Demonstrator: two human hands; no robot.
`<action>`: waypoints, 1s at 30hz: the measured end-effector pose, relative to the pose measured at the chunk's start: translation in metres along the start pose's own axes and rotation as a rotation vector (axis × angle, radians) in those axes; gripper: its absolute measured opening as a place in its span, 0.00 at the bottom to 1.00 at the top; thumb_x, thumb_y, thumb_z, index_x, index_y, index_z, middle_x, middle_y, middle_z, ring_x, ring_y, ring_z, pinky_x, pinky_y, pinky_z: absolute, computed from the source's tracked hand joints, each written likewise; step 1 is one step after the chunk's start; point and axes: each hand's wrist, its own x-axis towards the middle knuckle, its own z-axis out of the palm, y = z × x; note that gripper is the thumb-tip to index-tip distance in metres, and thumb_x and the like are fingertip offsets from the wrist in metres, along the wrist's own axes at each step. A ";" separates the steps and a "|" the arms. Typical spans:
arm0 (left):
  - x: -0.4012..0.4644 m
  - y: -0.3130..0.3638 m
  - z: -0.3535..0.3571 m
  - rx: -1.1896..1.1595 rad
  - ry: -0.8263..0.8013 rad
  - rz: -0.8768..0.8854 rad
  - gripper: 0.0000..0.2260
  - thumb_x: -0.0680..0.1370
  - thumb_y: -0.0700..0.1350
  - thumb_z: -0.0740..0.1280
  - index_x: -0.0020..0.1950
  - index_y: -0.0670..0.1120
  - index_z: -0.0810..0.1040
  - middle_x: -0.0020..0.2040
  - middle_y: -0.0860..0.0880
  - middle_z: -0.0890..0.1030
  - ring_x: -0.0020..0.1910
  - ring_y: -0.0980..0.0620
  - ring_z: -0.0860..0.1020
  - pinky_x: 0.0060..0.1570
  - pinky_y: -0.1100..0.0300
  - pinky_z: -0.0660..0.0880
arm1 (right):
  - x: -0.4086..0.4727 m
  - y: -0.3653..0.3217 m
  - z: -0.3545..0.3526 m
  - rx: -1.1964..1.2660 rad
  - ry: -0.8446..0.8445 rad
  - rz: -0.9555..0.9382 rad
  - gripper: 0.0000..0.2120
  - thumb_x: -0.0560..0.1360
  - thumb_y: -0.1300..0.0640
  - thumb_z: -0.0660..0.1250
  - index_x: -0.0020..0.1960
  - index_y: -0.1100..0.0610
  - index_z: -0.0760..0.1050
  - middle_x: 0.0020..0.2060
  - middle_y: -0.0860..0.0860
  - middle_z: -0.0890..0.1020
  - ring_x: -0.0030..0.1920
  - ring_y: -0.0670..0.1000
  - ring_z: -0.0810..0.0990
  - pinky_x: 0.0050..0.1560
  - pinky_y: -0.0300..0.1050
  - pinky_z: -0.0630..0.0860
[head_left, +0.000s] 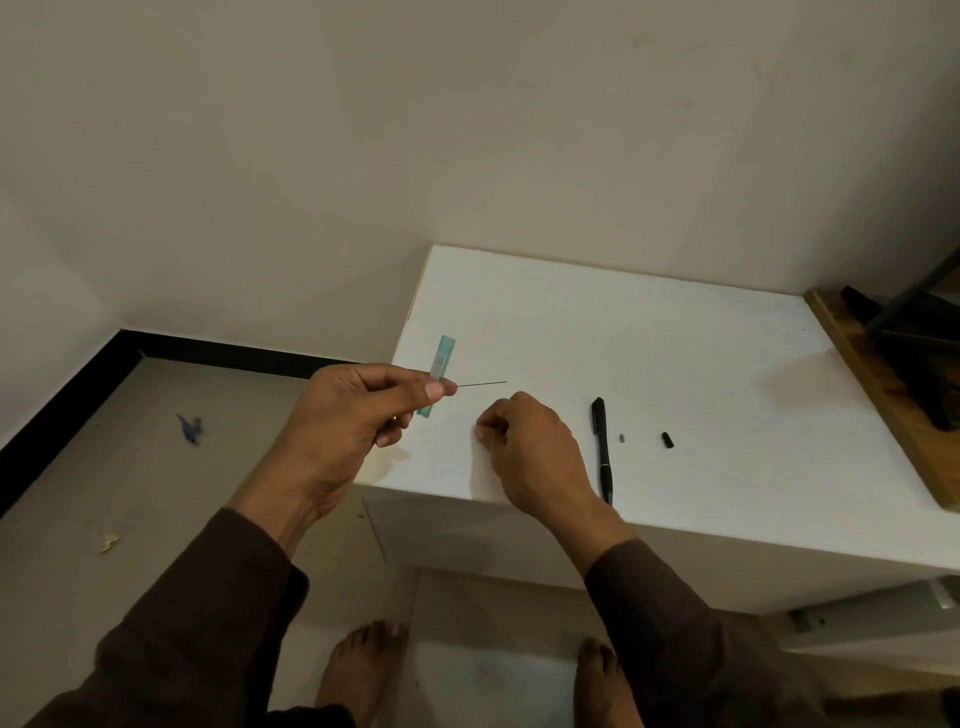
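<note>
My left hand (358, 410) pinches a thin dark pencil lead (483, 384) between thumb and forefinger, holding it level above the white table (649, 353) with its tip pointing right. A teal lead case (439, 371) lies on the table just behind that hand, partly hidden by the fingers. My right hand (530, 447) hovers low over the table with curled fingers, their tips close together; whether they hold anything cannot be told. A black mechanical pencil (602, 449) lies to the right of it. Further right lie a tiny grey piece (622, 438) and a small black cap (667, 440).
A wooden shelf (878, 395) with dark objects borders the table on the right. The wall runs behind the table. The floor at left holds a blue scrap (189, 428) and a pale scrap (110, 543). Bare feet (363, 665) stand below the table's front edge.
</note>
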 end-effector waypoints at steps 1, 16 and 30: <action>0.001 -0.001 0.000 0.003 -0.005 -0.002 0.09 0.68 0.48 0.79 0.46 0.46 0.91 0.50 0.35 0.87 0.32 0.56 0.71 0.28 0.63 0.67 | -0.001 0.000 -0.002 0.009 -0.006 0.003 0.06 0.82 0.55 0.67 0.53 0.54 0.82 0.50 0.49 0.82 0.48 0.52 0.80 0.45 0.42 0.71; 0.002 -0.006 0.056 0.196 -0.115 0.004 0.03 0.74 0.47 0.77 0.45 0.51 0.91 0.39 0.47 0.88 0.32 0.59 0.75 0.33 0.63 0.73 | -0.014 0.001 -0.104 0.824 0.146 -0.020 0.05 0.75 0.62 0.76 0.51 0.59 0.87 0.41 0.49 0.89 0.40 0.42 0.86 0.41 0.32 0.78; 0.000 -0.003 0.071 0.185 -0.146 -0.017 0.03 0.76 0.42 0.76 0.45 0.45 0.90 0.49 0.51 0.89 0.31 0.42 0.87 0.28 0.58 0.81 | -0.017 0.015 -0.109 0.641 0.180 0.008 0.03 0.76 0.59 0.75 0.48 0.53 0.88 0.41 0.45 0.88 0.44 0.45 0.85 0.51 0.51 0.85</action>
